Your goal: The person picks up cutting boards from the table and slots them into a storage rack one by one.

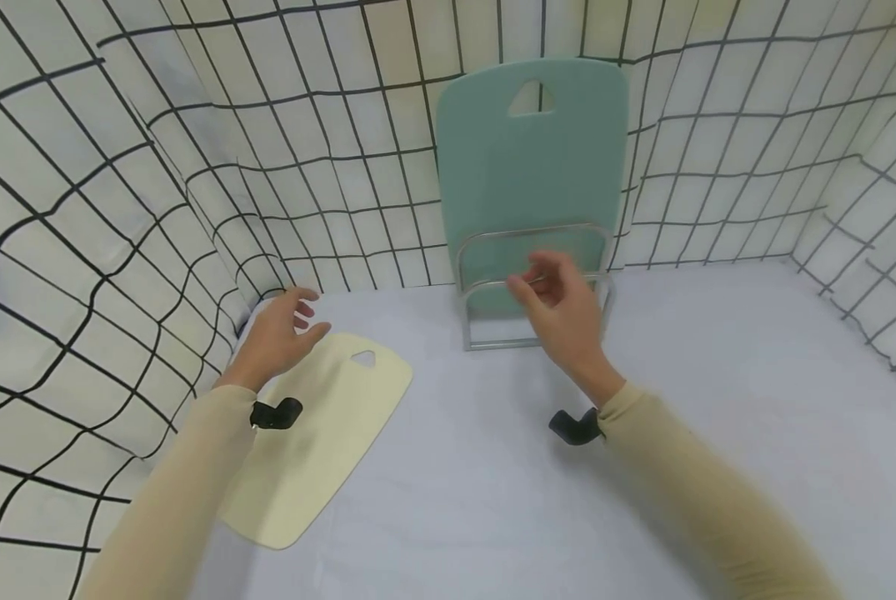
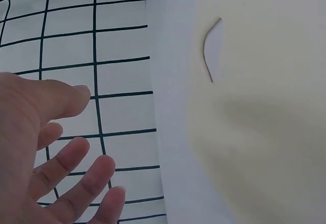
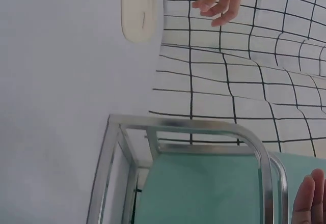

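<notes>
The right hand (image 1: 563, 312) is in front of the rack (image 3: 178, 123), its fingers loosely bent and, as far as the views show, gripping nothing. The left hand (image 1: 273, 333) hangs to the left of the rack, thumb and fingers apart, holding nothing. Below it and slanting towards the person, the cream board (image 1: 320, 417) lies flat on the worktop (image 1: 432, 458), left of the rack. The green board (image 1: 530, 175) stands upright in the rack, and mesh (image 2: 95, 46) rises behind the rack.

The work looks to be between grips, with one board racked and one out. Racking the cream board would seem to call for pinching an edge, lifting it and turning it upright over the rack.

The left forearm hides part of the cream board's side farthest from the rack. The right hand covers part of the rack's bars and is slightly blurred; whether its fingertips touch them I cannot tell. The right wrist view cuts off most of that hand and the green board's top.
</notes>
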`<state>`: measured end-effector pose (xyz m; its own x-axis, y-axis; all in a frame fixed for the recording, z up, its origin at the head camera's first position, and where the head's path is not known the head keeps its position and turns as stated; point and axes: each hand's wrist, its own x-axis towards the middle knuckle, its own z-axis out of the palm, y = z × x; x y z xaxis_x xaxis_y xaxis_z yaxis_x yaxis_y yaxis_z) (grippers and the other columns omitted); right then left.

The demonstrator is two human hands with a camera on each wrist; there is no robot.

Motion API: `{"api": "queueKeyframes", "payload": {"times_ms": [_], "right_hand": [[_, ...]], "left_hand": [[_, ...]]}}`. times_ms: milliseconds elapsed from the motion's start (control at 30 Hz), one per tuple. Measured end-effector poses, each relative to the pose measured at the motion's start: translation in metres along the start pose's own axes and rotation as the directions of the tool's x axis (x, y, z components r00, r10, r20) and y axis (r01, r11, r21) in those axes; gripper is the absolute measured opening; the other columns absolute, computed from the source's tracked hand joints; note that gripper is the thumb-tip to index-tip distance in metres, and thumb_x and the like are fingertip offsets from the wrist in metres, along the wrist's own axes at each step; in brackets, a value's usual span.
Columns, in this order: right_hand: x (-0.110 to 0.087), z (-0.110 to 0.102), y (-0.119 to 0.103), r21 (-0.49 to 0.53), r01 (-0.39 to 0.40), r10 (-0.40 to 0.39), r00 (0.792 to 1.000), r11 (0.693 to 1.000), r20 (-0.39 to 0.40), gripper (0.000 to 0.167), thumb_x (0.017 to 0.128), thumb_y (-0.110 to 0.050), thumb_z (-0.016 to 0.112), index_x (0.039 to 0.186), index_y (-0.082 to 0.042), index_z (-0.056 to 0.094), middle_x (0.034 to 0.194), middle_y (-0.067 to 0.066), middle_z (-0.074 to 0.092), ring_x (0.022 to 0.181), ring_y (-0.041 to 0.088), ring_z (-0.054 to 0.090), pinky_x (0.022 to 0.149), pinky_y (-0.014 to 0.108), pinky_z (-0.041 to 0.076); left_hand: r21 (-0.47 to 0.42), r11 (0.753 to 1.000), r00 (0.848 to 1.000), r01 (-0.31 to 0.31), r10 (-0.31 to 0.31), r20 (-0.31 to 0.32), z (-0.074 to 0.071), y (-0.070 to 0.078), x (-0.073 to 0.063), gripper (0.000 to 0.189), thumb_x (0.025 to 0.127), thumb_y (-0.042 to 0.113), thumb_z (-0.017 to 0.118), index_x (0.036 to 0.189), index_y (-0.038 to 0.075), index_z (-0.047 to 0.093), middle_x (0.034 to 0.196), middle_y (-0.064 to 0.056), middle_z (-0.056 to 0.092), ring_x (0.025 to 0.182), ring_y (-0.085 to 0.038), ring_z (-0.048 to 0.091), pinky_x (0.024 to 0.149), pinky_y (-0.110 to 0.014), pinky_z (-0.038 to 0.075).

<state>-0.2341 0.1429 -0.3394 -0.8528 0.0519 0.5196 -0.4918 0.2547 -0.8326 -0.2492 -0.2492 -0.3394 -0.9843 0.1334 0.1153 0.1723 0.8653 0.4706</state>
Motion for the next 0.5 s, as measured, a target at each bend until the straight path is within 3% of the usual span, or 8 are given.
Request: {"api": "queueKeyframes", "payload": {"times_ms": [267, 500], "right_hand": [[-0.016, 0.025, 0.008, 0.076, -0.048, 0.043, 0.997, 0.996, 0.066, 0.04, 0.096, -0.013, 0.074, 0.129, 0.003, 0.058, 0.108, 0.016, 0.066, 0.091, 0.013, 0.066, 0.079, 0.013, 0.054], [-0.027, 0.048, 0.016, 0.081, -0.088, 0.08, 0.991, 0.993, 0.103, 0.041, 0.096, -0.018, 0.074, 0.13, -0.001, 0.059, 0.104, 0.014, 0.068, 0.094, 0.021, 0.067, 0.08, 0.014, 0.055]], "left_hand": [[-0.009, 1.0, 0.998, 0.026, -0.025, 0.061, 0.009, -0.015, -0.005, 0.055, 0.101, 0.026, 0.063, 0.145, -0.001, 0.045, 0.135, -0.028, 0.057, 0.121, -0.044, 0.059, 0.101, -0.059, 0.05], [0.003, 0.999, 0.994, 0.047, -0.047, 0.1, 0.012, -0.026, -0.008, 0.058, 0.1, 0.03, 0.065, 0.145, -0.001, 0.045, 0.134, -0.03, 0.057, 0.12, -0.045, 0.059, 0.099, -0.059, 0.051]]}}
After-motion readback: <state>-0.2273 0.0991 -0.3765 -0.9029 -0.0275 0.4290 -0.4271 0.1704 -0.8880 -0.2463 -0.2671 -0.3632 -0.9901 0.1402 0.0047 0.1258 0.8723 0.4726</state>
